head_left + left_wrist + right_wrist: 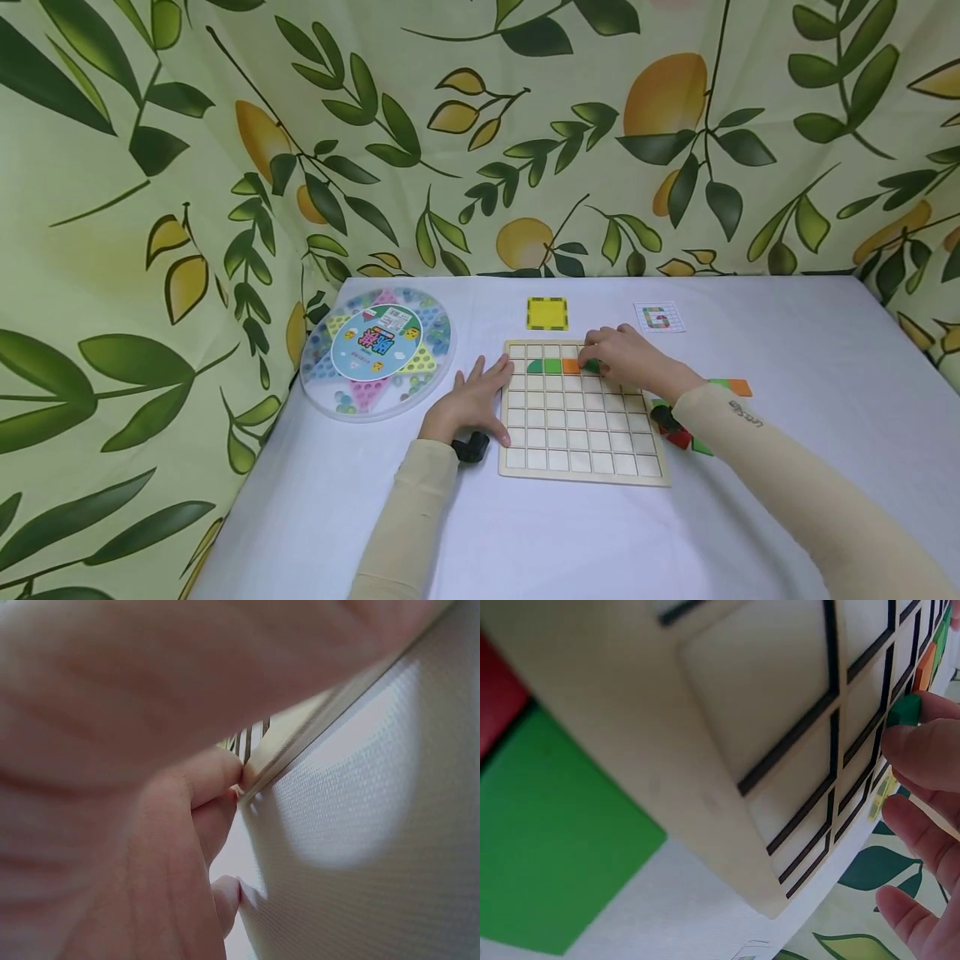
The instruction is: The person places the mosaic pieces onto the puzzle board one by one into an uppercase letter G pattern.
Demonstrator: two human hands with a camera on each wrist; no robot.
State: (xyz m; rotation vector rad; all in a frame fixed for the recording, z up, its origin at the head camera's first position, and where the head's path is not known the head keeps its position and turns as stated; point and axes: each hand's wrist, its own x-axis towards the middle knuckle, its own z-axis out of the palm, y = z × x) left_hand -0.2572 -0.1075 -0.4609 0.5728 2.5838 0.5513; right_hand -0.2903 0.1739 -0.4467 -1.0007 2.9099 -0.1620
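Note:
A wooden grid board [581,477] lies on the white table. Along its second row from the back sit a dark green tile with a rounded corner [535,367], a bright green square tile [552,367] and an orange tile [571,367]. My right hand [630,358] pinches a dark green tile [905,711] between thumb and finger, just right of the orange one and right at the grid. With fingers spread, my left hand [467,408] touches the board's left edge, thumb near the front corner and fingertips farther back.
Loose tiles lie by the board's right side, including a red one [679,438] and an orange one [739,387]. Behind the board are a yellow square frame [547,314] and a small pattern card [660,317]. A round game box [378,342] stands left; patterned cloth [480,167] hangs behind.

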